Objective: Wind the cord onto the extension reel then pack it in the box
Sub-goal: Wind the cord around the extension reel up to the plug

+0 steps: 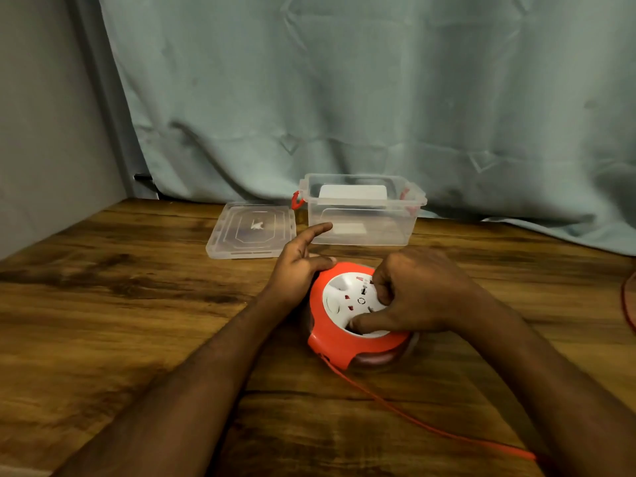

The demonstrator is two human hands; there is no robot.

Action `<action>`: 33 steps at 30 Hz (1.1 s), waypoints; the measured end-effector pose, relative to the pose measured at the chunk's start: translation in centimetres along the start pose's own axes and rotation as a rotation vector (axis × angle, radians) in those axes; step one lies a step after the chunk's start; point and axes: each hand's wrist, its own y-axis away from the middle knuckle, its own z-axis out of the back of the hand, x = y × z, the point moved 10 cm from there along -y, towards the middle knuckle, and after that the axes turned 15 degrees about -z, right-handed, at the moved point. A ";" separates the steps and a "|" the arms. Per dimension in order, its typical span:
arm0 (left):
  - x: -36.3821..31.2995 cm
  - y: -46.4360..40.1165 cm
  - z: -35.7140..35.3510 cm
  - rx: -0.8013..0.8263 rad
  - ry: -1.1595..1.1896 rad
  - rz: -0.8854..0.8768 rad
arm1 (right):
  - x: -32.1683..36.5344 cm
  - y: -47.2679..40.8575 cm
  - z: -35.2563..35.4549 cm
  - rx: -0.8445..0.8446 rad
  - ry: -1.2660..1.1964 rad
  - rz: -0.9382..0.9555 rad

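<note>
An orange extension reel with a white socket face lies flat on the wooden table. My left hand presses against its left rim, index finger stretched out. My right hand lies on the white centre disc, thumb and fingers curled into its recesses. An orange cord runs out of the reel's front toward the lower right and passes under my right forearm. Behind the reel stands a clear plastic box, open, with red latches. Its clear lid lies flat to the box's left.
A pale green curtain hangs behind the table and drapes onto its back right. A grey wall closes the left side. A loop of red cord shows at the right edge of the view.
</note>
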 end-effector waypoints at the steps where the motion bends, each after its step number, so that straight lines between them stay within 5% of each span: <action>1: 0.0 0.0 0.0 0.001 -0.002 -0.002 | 0.1 0.0 -0.1 -0.008 -0.005 -0.001; 13: 0.1 0.0 0.1 -0.001 0.025 0.011 | -0.3 0.0 -0.3 0.173 -0.293 0.048; 23: 0.2 0.6 -2.4 0.231 0.063 0.058 | -1.0 0.9 -1.3 0.387 -0.274 0.076; 33: 0.3 0.3 -1.4 0.181 -0.010 0.033 | -1.5 0.5 -1.4 0.357 -0.333 -0.025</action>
